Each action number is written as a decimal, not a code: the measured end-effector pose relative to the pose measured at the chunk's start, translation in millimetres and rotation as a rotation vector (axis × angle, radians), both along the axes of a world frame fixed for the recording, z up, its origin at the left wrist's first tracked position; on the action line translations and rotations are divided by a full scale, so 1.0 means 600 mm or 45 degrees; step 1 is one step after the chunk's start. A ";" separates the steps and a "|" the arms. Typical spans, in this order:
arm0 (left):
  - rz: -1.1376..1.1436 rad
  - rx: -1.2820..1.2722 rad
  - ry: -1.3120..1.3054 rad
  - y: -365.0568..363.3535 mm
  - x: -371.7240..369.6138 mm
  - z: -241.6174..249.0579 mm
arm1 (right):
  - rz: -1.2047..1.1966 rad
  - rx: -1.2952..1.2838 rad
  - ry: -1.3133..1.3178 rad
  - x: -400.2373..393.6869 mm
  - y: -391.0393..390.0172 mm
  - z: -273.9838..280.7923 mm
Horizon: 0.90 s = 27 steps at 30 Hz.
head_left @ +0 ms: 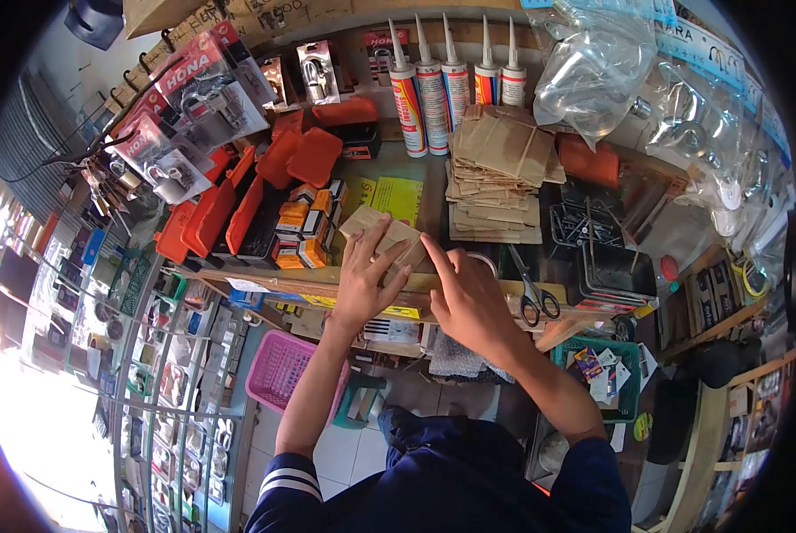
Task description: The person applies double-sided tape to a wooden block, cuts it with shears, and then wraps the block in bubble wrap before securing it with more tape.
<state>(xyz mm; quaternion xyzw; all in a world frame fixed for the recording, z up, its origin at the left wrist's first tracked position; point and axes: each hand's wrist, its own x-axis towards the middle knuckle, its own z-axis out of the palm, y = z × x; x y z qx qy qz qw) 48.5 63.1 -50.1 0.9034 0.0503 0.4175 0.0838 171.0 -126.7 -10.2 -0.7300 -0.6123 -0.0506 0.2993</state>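
Note:
A small folded piece of brown paper lies at the front of the counter. My left hand rests on it with the fingers spread. My right hand is at the paper's right edge, its index finger stretched out against it and its other fingers partly bent. Just behind the paper is a yellow sheet. To the right rises a stack of flat brown paper pieces. Scissors with dark handles lie right of my right hand. A ring-shaped item, perhaps tape, is partly hidden behind that hand.
Silicone tubes stand at the back. Orange-lidded bins and small orange-and-black boxes are on the left. A black tray of nails or screws sits at right. Packaged padlocks hang above. Below are pink and green baskets.

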 end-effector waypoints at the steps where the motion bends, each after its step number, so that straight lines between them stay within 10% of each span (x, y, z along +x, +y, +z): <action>1: 0.003 0.011 0.041 0.000 0.001 0.007 | 0.051 0.114 0.014 -0.005 -0.008 -0.001; 9: 0.018 0.099 0.327 0.012 0.009 0.066 | 0.496 0.000 0.160 -0.039 -0.096 -0.026; 27: 0.213 0.109 0.817 0.025 0.048 0.138 | 0.359 -0.039 0.368 -0.018 -0.239 -0.097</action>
